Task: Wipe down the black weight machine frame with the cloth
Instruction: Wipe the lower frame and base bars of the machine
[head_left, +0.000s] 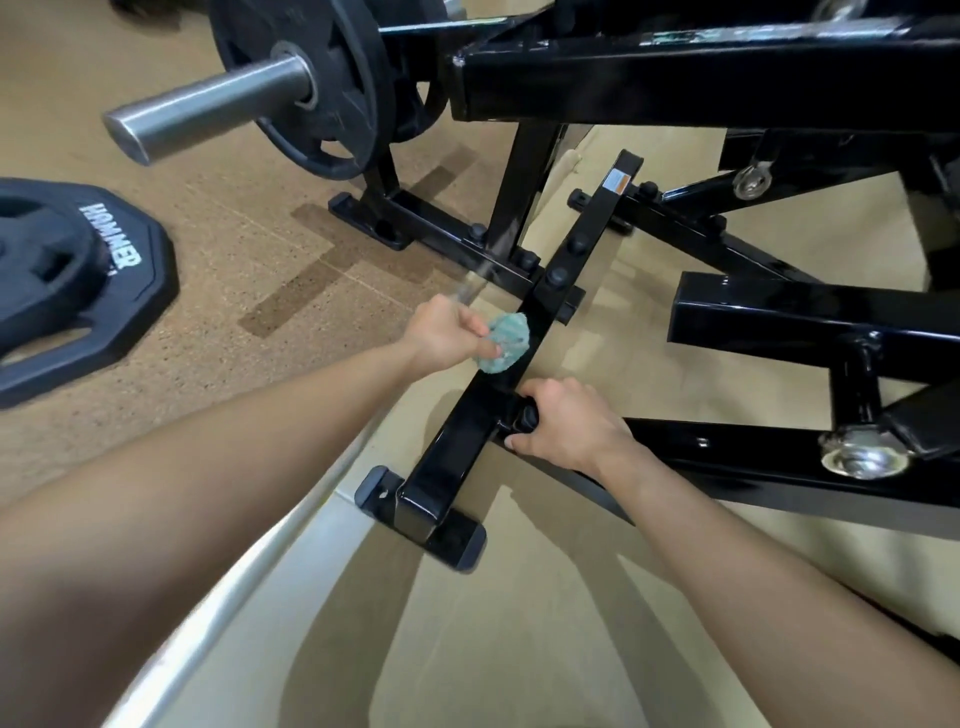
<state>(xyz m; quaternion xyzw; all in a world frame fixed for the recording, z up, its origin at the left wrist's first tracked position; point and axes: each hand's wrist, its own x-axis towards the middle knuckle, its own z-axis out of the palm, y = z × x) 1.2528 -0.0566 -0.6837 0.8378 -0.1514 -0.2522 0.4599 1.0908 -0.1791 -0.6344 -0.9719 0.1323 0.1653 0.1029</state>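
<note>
Nearest me, my right hand (566, 423) curls over the joint where a side tube meets the floor bar (457, 441), and I take it to be bracing me there. Just past it, my left hand (447, 332) pinches the bunched cloth (506, 340) between thumb and fingers and presses it to the bar's left edge. I'd say I'm mid-wipe on this low part of the frame (675, 73). Next, I judge, the cloth should run up the bar toward the bolts (558, 275), with firm pressure and care round their heads. Farther off, a plate (311, 104) hangs on its sleeve (208, 101).
</note>
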